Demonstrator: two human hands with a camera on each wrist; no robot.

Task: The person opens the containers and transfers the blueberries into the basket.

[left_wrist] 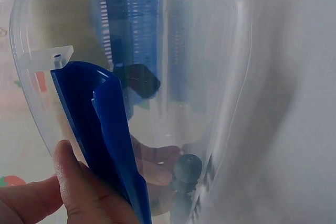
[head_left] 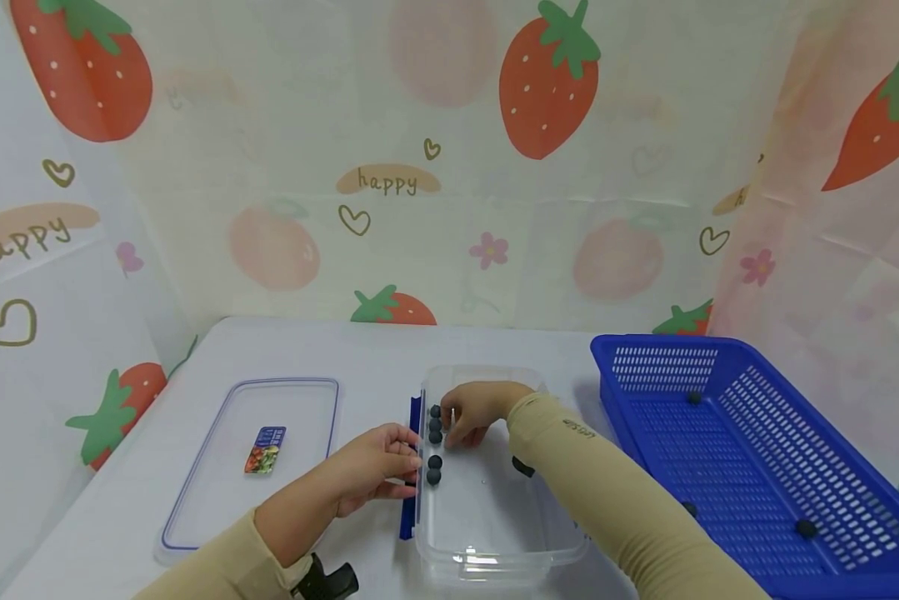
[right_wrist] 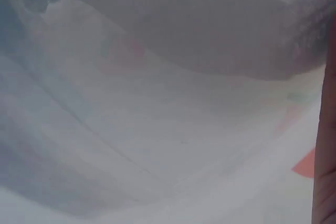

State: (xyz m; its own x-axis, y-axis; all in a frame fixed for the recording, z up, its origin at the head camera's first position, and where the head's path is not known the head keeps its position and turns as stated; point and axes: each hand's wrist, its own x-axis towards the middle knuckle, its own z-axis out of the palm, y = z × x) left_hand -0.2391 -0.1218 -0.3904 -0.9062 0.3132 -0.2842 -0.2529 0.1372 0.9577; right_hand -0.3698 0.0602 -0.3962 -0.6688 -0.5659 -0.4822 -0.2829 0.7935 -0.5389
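Note:
A clear plastic box (head_left: 494,533) stands open-topped in the middle of the table. Several small dark balls (head_left: 434,477) form a line inside it along the left wall. My left hand (head_left: 377,468) is at that wall from outside, its fairly straight fingers touching the blue latch flap (left_wrist: 113,129), which hangs folded out. Over the box, my right hand (head_left: 482,408) reaches down with bent fingers, the fingertips right beside the balls at the far end of the line. Whether a ball is between those fingertips I cannot tell. The right wrist view is mostly blurred clear plastic.
To the right, a blue slotted basket (head_left: 764,375) contains a few more dark balls (head_left: 806,528). A clear lid with a blue seal (head_left: 250,382) lies on the left, with a colourful printed label (head_left: 265,450) on it. A strawberry-print curtain (head_left: 307,125) surrounds the white table (head_left: 374,350).

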